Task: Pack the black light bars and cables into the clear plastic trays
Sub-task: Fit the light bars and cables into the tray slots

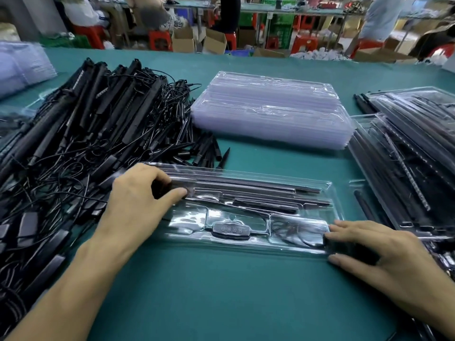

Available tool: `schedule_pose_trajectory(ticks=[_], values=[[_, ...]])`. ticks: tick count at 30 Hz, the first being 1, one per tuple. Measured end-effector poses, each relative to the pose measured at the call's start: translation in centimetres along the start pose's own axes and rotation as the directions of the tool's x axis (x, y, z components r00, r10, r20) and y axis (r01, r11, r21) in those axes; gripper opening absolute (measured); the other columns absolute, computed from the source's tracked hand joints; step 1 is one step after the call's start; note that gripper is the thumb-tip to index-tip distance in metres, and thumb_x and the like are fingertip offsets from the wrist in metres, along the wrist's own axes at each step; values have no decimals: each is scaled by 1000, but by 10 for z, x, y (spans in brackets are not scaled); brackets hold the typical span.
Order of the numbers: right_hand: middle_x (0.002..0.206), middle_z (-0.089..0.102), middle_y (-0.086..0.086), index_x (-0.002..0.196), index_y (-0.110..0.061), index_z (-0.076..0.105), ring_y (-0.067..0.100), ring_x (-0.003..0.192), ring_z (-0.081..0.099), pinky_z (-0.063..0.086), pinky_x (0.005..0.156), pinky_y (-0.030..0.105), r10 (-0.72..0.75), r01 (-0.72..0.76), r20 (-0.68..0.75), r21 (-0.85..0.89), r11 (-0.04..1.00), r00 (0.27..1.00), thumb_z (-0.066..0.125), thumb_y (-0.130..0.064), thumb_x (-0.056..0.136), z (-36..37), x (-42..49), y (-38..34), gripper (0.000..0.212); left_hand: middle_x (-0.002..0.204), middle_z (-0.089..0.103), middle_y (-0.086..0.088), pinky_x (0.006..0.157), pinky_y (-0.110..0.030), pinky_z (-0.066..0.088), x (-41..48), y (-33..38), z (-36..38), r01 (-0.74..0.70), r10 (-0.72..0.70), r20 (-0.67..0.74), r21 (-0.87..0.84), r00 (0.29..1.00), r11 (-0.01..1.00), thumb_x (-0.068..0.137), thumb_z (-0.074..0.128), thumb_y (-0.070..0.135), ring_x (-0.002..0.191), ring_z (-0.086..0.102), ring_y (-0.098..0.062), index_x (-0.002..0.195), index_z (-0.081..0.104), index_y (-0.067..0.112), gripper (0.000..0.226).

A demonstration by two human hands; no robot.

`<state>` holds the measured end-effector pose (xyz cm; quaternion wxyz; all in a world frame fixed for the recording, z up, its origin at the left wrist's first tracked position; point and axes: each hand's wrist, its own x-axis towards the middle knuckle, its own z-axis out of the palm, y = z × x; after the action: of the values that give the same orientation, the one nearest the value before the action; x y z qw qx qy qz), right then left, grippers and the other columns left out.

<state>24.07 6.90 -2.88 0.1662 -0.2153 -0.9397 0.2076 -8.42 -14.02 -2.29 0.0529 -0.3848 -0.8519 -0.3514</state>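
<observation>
A clear plastic tray [246,244] lies before me on the green table. Black light bars [258,190] fill its long upper slots; a controller with buttons [230,230] and a coiled cable [298,232] sit in its lower pockets. My left hand [140,193] grips the left end of a light bar in the tray between thumb and fingers. At the tray's right end, my right hand [369,249] holds a small black block [344,247], fingers curled over it.
A big heap of loose black bars, cables and spikes [86,134] covers the left side. A stack of empty clear trays [270,112] stands behind the tray. Filled trays [413,156] pile up on the right. People, boxes and stools are beyond the table.
</observation>
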Motion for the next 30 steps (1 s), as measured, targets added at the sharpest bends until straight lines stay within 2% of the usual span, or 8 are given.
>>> schedule_pose_trajectory(ticks=[2, 5, 9, 14, 18, 20, 26, 30], values=[[113, 66, -27, 103, -42, 71, -8, 109, 60, 43, 98, 13, 2, -1, -23, 49, 999, 1000, 84, -46, 69, 1, 0, 3, 37, 100, 56, 8, 78, -12, 35, 1, -3, -3, 48, -48, 6, 10, 999, 999, 70, 83, 44, 88, 51, -4, 94, 68, 25, 35], [115, 65, -29, 102, -41, 71, -7, 107, 62, 43, 96, 10, -8, 12, -41, 94, 996, 999, 78, -50, 67, 3, 1, 6, 37, 101, 57, 10, 83, -21, 38, 0, -7, -5, 116, -116, -1, 25, 993, 993, 68, 84, 47, 91, 52, -7, 103, 68, 24, 44], [112, 66, -28, 94, -44, 69, -4, 106, 64, 46, 94, 14, -21, 33, -82, 140, 990, 996, 79, -52, 68, 6, 4, 8, 29, 95, 63, 12, 83, -24, 41, -1, -11, -4, 117, -116, -39, 23, 992, 993, 83, 76, 35, 91, 58, -11, 105, 72, 21, 26], [113, 65, -28, 80, -40, 68, -4, 107, 63, 47, 94, 15, -59, 70, -82, 131, 989, 995, 76, -54, 70, 7, 5, 7, 19, 89, 62, 19, 75, -15, 40, -3, -9, -3, 81, -82, -19, -28, 996, 996, 84, 76, 25, 83, 57, 2, 90, 71, 29, 9], [110, 67, -27, 74, -35, 68, -4, 107, 63, 47, 93, 16, -72, 81, -82, 112, 990, 994, 78, -49, 68, 7, 5, 5, 18, 99, 62, 15, 78, -37, 47, -7, -6, 2, -38, 39, -11, 86, 999, 996, 92, 64, 17, 93, 57, -12, 93, 67, 32, 15], [110, 67, -26, 72, -34, 68, -6, 108, 61, 45, 95, 14, -78, 86, -76, 103, 991, 994, 77, -51, 70, 6, 5, 4, 19, 103, 61, 15, 78, -39, 47, -8, -6, 4, -64, 64, 0, 110, 998, 992, 94, 58, 15, 96, 57, -16, 97, 67, 32, 19], [118, 62, -25, 87, -37, 64, -6, 120, 54, 45, 98, 23, -133, 133, 15, 6, 991, 991, 61, -51, 86, 1, 2, 3, 15, 114, 62, 15, 76, -34, 41, -9, -1, 4, 12, -16, 30, 143, 999, 990, 92, 57, 13, 107, 59, -18, 95, 72, 32, 24], [122, 61, -25, 92, -38, 59, -7, 125, 49, 43, 99, 23, -146, 149, 49, -45, 988, 988, 58, -43, 92, 1, -1, 5, 5, 111, 65, 9, 84, -39, 48, -9, 4, 1, 1, -11, 64, 164, 998, 986, 84, 70, 31, 108, 62, -21, 93, 73, 27, 10]])
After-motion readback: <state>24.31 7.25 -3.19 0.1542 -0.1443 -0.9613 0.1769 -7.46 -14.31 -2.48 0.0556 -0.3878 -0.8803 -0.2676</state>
